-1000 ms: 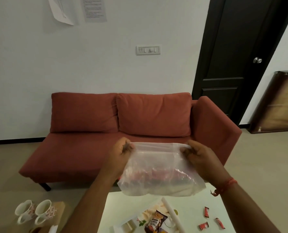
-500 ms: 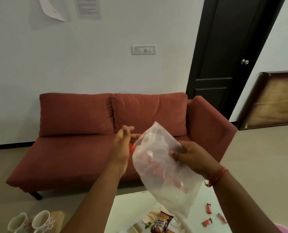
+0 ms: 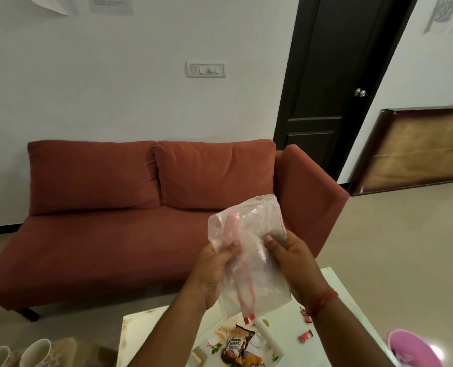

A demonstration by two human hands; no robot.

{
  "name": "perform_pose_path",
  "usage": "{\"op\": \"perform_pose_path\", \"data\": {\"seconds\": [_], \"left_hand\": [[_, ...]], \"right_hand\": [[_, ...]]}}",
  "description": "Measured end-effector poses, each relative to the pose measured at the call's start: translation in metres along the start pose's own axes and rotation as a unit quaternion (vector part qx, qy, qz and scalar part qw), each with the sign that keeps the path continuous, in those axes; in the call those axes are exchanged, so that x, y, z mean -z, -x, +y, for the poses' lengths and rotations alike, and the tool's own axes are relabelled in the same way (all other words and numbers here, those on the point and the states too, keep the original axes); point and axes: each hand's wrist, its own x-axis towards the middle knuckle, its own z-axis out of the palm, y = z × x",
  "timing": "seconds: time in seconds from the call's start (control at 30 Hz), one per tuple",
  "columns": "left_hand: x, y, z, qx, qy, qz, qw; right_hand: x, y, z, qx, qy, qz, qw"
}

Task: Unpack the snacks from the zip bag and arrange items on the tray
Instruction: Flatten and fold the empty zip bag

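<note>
A clear plastic zip bag (image 3: 257, 260) with a pink zip strip hangs upright in the air above the table. My left hand (image 3: 214, 271) grips its left side and my right hand (image 3: 291, 260) grips its right side, thumb on the front. The bag looks empty, though its plastic is cloudy. Below it, a floral white tray (image 3: 269, 339) lies on the white table (image 3: 352, 308). A dark peanut packet (image 3: 236, 345) and other snack packs lie on the tray at the bottom edge. Small red candies (image 3: 306, 336) lie on the table to the right.
A red sofa (image 3: 146, 207) stands behind the table. Two patterned cups (image 3: 21, 353) sit at the bottom left. A pink bowl (image 3: 415, 348) shows at the bottom right. A dark door (image 3: 333, 83) and a leaning wooden board (image 3: 415, 149) are at the right.
The bag went from being held wide by its top corners to hanging upright. My left hand let go for a moment and now grips its left side again; both hands sit lower.
</note>
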Motion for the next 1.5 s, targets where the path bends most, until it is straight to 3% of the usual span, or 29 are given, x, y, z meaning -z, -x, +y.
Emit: {"op": "perform_pose_path", "data": {"seconds": [0.1, 0.2, 0.3, 0.77, 0.87, 0.93, 1.0, 1.07, 1.17, 1.33, 1.5], "left_hand": [[-0.006, -0.002, 0.006, -0.062, -0.049, 0.012, 0.997], [-0.016, 0.0, 0.013, -0.098, -0.1, -0.022, 0.99], [-0.027, 0.001, 0.017, -0.117, -0.18, -0.049, 0.975], [-0.131, -0.033, -0.014, -0.109, -0.157, -0.006, 0.982], [-0.154, -0.046, -0.028, -0.106, -0.173, 0.007, 0.979], [-0.167, -0.053, -0.039, -0.097, -0.177, 0.05, 0.978], [-0.176, -0.06, -0.048, -0.073, -0.178, 0.114, 0.975], [-0.179, -0.065, -0.056, -0.048, -0.176, 0.167, 0.969], [-0.18, -0.069, -0.065, 0.029, -0.067, 0.144, 0.987], [-0.18, -0.061, -0.079, 0.117, 0.098, 0.063, 0.986], [-0.17, -0.057, -0.091, 0.128, 0.162, 0.021, 0.978]], "right_hand": [[0.024, -0.002, 0.0, 0.001, 0.022, 0.004, 1.0], [0.05, -0.006, -0.001, -0.01, 0.056, -0.029, 0.998], [0.076, -0.012, -0.008, 0.003, 0.005, -0.083, 0.997], [0.215, -0.039, -0.028, 0.063, -0.094, -0.156, 0.981], [0.235, -0.043, -0.044, 0.085, 0.062, -0.242, 0.964], [0.232, -0.039, -0.048, 0.137, 0.239, -0.278, 0.92], [0.228, -0.036, -0.04, 0.275, 0.392, -0.227, 0.848], [0.223, -0.032, -0.028, 0.392, 0.445, -0.191, 0.782], [0.223, -0.031, -0.004, 0.44, 0.48, -0.192, 0.735], [0.226, -0.028, 0.027, 0.387, 0.549, -0.193, 0.716], [0.22, -0.018, 0.035, 0.319, 0.535, -0.185, 0.76]]}}
